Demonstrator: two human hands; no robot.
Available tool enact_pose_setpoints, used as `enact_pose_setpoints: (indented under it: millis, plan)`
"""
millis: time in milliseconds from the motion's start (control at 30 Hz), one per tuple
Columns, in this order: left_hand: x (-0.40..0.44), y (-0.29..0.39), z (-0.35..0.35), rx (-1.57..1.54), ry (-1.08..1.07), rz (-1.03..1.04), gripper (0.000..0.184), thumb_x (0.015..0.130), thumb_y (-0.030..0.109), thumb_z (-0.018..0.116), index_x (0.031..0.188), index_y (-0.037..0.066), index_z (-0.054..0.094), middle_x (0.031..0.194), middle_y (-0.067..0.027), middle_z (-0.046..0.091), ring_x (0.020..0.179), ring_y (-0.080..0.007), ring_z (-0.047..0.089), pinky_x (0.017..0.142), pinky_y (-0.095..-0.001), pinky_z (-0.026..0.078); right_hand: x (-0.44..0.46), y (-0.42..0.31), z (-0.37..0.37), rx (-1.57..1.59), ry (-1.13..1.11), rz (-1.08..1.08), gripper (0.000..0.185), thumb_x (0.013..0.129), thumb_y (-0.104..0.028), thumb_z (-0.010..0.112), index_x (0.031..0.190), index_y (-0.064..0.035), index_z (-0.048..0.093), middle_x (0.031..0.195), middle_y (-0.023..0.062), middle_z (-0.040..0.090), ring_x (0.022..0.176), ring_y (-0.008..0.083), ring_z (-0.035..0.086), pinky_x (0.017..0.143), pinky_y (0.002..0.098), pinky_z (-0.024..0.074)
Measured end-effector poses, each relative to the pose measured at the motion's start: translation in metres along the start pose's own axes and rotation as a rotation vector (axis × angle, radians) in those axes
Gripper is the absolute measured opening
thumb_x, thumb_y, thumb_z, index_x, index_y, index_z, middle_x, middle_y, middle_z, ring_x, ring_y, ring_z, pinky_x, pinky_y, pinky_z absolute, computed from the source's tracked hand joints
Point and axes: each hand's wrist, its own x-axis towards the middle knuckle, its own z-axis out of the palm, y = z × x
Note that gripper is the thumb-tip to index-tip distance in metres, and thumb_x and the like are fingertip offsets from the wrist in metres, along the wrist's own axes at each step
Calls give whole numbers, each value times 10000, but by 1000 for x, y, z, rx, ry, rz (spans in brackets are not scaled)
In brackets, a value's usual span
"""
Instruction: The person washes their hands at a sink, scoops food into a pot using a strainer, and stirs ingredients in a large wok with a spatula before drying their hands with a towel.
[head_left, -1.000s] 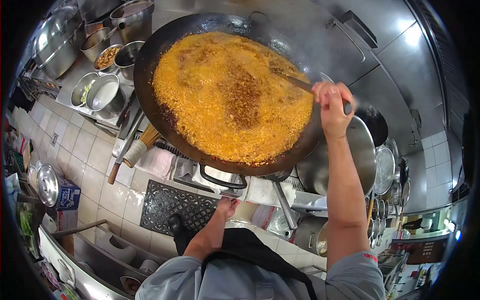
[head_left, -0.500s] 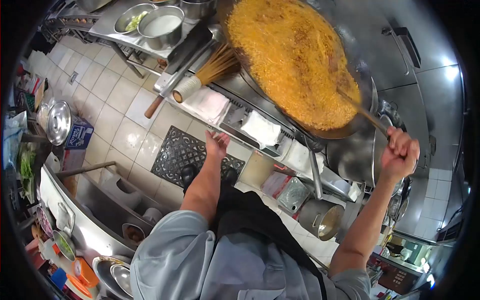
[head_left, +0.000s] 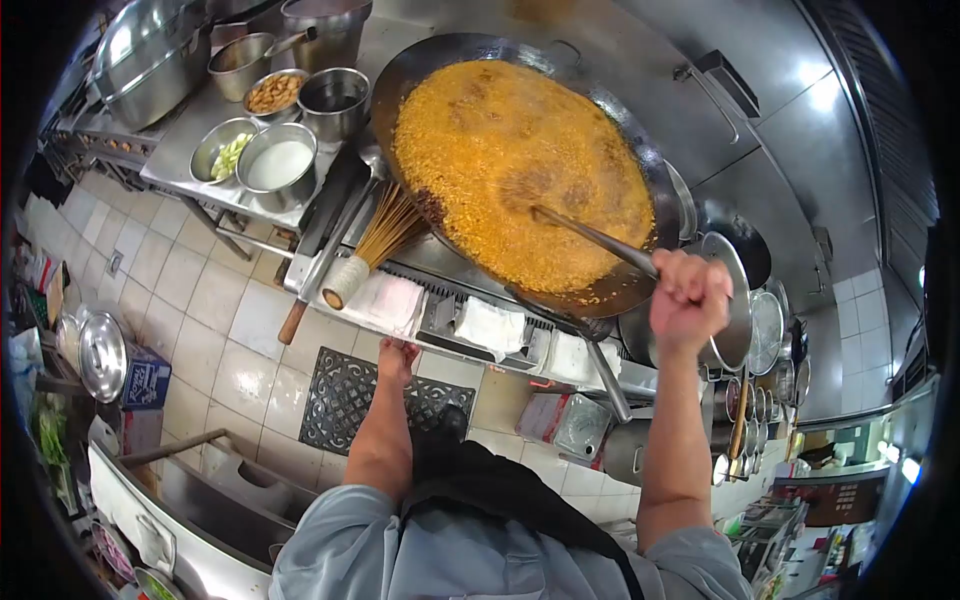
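Note:
A huge wok [head_left: 455, 47] holds a bubbling orange-yellow mass of small pieces in oil [head_left: 520, 160], darker in places. My right hand [head_left: 690, 300] is closed round a long-handled stirring utensil [head_left: 600, 238] at the wok's near right side. The utensil's lower end is sunk in the food, so its shape is hidden. Below the stove's front edge, my left hand [head_left: 397, 360] hangs with loosely bent fingers apart and nothing visible in it. Folded white cloths [head_left: 490, 327] lie on the stove ledge close to that hand.
Left of the wok lie a bamboo wok brush [head_left: 375, 245] and a wooden-handled ladle [head_left: 325, 260]. Metal bowls and pots, one with white contents [head_left: 280, 165], stand on the side table. Another handle [head_left: 607, 380] juts from the stove front. A black mat [head_left: 335, 400] lies on the tiled floor.
The view has shifted, bringing the whole wok into sight. My right hand has moved the utensil, whose dipped end is now nearer the food's middle. My left hand's fingers look more bent.

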Motion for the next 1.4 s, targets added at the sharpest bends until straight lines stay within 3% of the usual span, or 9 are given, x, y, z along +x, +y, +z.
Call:
enact_pose_setpoints:
  millis: [133,333,500,733,900,1000,1100,1233,1400]
  plan:
    - [-17,5,3,158,51,-45,301,1046,371,589,1228,182,442,955,-51,612,835,-194,632,753,-367,536,24,50,5,26,59,-77,292,988,-132,517,712,-86,431,612,58,435,624,206,434,772,446,464]
    - [-61,-44,2,473,162,-213,480,975,548,631,1261,204,457,952,-63,602,743,-212,636,581,-337,483,68,97,3,-6,65,-101,274,998,-68,498,729,-61,445,654,56,470,634,178,444,734,395,461]
    - [-126,-80,32,653,-16,-380,322,984,468,675,1025,165,576,726,11,557,553,-112,545,425,-282,379,112,112,-3,-63,33,-73,266,985,-46,552,728,-32,483,680,24,495,648,162,472,647,343,445]
    - [-159,-57,56,908,-196,-165,389,981,422,699,1197,118,585,899,5,611,669,-95,565,535,-251,452,131,130,-31,-652,-91,-304,263,931,-76,647,731,-7,490,662,122,454,601,229,465,586,352,406]
    - [-174,21,15,965,-185,-40,304,992,343,691,1140,87,623,890,-15,630,725,-106,580,611,-271,482,152,99,-84,-476,-18,-240,314,947,-82,640,696,-14,463,631,67,447,590,170,443,563,335,396]
    - [-173,43,-7,1212,29,425,277,977,263,707,1080,10,660,885,-46,670,773,-156,630,721,-330,538,134,75,-104,-361,31,-116,346,980,-90,613,678,-32,453,611,11,453,581,107,433,546,315,387]
    - [-290,87,118,1154,-204,759,237,951,185,711,1080,-6,654,920,-102,682,838,-220,654,808,-364,538,107,39,-102,-274,45,-82,364,1008,-96,585,677,-49,438,610,-3,460,569,96,432,536,300,381]
    - [-368,127,246,1333,-646,1584,269,846,50,706,1108,11,659,1065,-167,652,996,-338,622,923,-431,498,64,-1,-88,-306,66,-73,367,1018,-85,571,682,-58,425,600,3,445,556,101,421,534,296,377]
    - [-354,131,302,1586,-693,1719,359,777,88,768,1114,36,658,1096,-152,610,1049,-370,577,927,-477,478,24,-51,-78,-340,40,-61,354,1011,-74,563,684,-54,430,605,21,458,561,110,429,549,300,391]
